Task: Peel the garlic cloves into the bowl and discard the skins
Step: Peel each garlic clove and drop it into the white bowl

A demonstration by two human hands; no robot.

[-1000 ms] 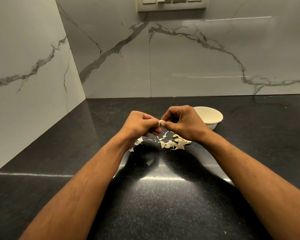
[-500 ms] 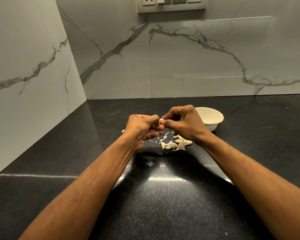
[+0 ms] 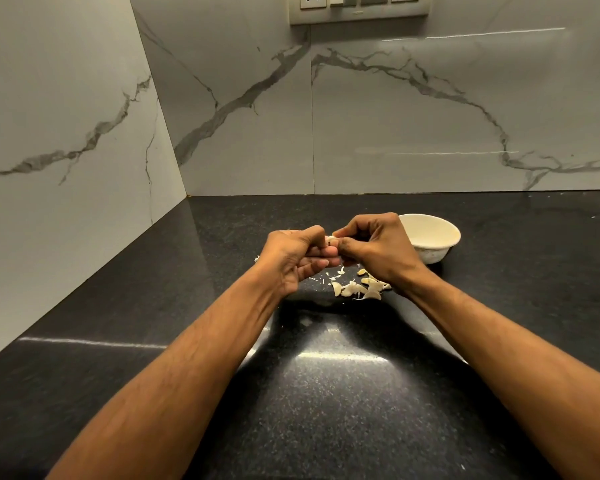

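Observation:
A small pale garlic clove [image 3: 331, 240] is held between both hands above the dark counter. My left hand [image 3: 298, 258] grips it with curled fingers, thumb on top. My right hand [image 3: 374, 251] pinches its other end with thumb and forefinger. Most of the clove is hidden by the fingers. Below the hands lies a heap of garlic cloves and skins [image 3: 359, 288]. A white bowl [image 3: 433, 237] stands just right of my right hand; what it holds cannot be seen.
The black speckled counter [image 3: 326, 393] meets marble wall tiles at the left and back. A switch and socket plate [image 3: 359, 8] hangs on the back wall. A tiny skin scrap [image 3: 257, 259] lies left of my left hand.
Both hands have kept working the clove in the same spot. My left hand has turned a little, showing more of its fingers underneath.

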